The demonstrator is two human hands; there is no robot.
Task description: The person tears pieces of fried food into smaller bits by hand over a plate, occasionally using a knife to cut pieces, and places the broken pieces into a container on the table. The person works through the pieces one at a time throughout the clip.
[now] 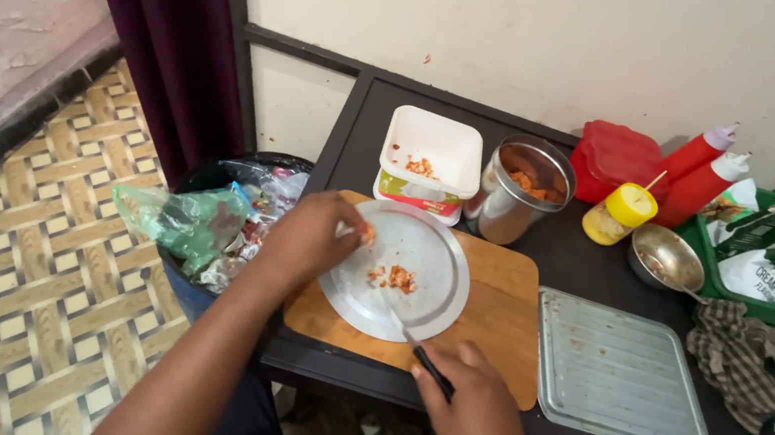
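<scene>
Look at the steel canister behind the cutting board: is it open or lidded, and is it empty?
Open and not empty. The steel canister stands upright with no lid on it, and orange-brown food pieces show inside its rim.

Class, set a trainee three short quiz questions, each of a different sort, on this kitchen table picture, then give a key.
1. True or false: the right hand holds a black-handled knife.
2. The round steel plate lies on: A) a wooden cutting board; B) a ribbed metal tray; C) the floor.
3. What does the left hand touch?

Key: 1 true; 2 A; 3 the plate's left rim.
</scene>
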